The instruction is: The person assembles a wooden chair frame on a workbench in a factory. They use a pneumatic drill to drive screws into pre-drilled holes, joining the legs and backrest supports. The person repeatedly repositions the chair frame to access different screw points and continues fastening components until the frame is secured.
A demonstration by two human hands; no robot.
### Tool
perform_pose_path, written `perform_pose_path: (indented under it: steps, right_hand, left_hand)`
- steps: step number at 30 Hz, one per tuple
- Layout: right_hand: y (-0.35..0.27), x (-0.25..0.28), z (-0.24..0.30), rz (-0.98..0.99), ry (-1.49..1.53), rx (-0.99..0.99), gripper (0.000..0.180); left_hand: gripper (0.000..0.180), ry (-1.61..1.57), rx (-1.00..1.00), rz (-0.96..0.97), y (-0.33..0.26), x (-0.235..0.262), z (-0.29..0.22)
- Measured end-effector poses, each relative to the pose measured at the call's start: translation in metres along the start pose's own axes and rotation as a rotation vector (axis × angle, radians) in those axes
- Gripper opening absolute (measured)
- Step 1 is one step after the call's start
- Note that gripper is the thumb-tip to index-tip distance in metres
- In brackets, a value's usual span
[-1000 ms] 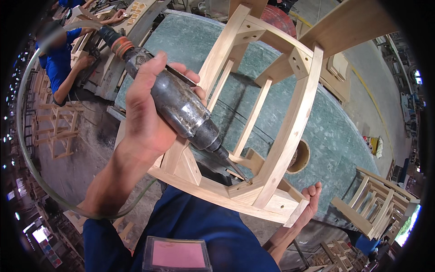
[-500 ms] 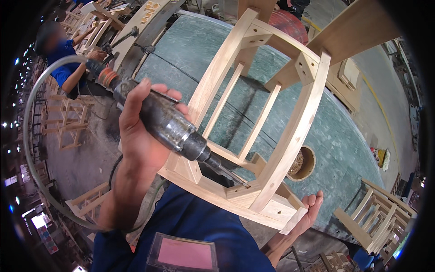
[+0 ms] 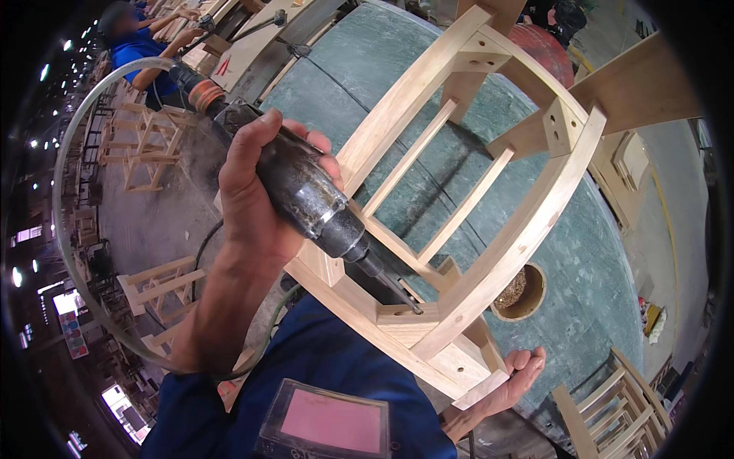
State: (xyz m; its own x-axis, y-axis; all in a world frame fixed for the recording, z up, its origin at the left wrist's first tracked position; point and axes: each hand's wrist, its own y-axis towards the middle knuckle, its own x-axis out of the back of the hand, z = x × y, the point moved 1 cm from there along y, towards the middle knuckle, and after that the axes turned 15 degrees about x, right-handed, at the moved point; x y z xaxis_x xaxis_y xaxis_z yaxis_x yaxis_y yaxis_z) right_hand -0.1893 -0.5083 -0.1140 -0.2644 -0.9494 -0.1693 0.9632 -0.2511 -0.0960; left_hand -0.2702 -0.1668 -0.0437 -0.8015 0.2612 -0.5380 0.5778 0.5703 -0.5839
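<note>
My left hand (image 3: 264, 191) is wrapped round a dark, worn air screwdriver (image 3: 302, 183), with an orange band and a clear hose at its back end. Its long bit slants down to a corner block (image 3: 409, 317) inside a pale wooden chair frame (image 3: 527, 222). The bit's tip meets the block, by a hole; whether a screw sits under it is too small to tell. Beside the frame's near right corner is my right hand (image 3: 524, 375), fingers curled closed. What they hold, if anything, is hidden. The frame rests on a green-topped table (image 3: 589, 268).
A round tub (image 3: 527, 294) of small screws stands right of the frame. Slatted wooden pieces (image 3: 612, 405) lie at the lower right. Chair frames (image 3: 145, 145) stand on the floor at left. Beyond them, a person in blue (image 3: 138, 53) works at another bench.
My view has shifted, so the frame and table sit further right. The screwdriver's bit stays at the same corner block. My right hand remains curled beside the frame.
</note>
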Motion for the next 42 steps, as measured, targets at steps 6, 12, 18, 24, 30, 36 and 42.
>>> perform_pose_path:
  steps: [6,12,18,24,30,36,42]
  right_hand:
    - [0.002,0.003,-0.002,0.017,-0.016,-0.024,0.027]
    - [-0.002,0.005,-0.001,-0.011,0.042,-0.058,0.027]
    - [0.006,0.019,-0.022,0.005,0.418,-0.229,0.026]
    - [0.017,0.072,-0.019,-0.026,0.994,-0.209,0.024]
    - [-0.096,0.035,0.068,0.053,0.749,-0.044,0.027]
    - [-0.177,-0.122,0.054,0.626,0.471,-0.576,0.052]
    - [-0.202,-0.219,0.048,0.723,0.727,-0.658,0.067]
  left_hand:
    - [0.030,-0.028,-0.012,-0.092,-0.002,-0.006,0.002]
    - [0.030,0.026,-0.024,-0.060,-0.005,-0.002,0.003]
    - [0.030,0.010,0.023,0.060,-0.002,-0.001,0.003]
    - [0.028,-0.049,0.148,0.251,0.007,0.011,-0.021]
    - [0.035,-0.067,-0.081,0.545,-0.009,0.016,-0.066]
    - [0.043,0.018,-0.293,0.863,-0.048,0.001,-0.071]
    - [0.064,0.174,-0.451,1.088,-0.060,0.022,-0.080]
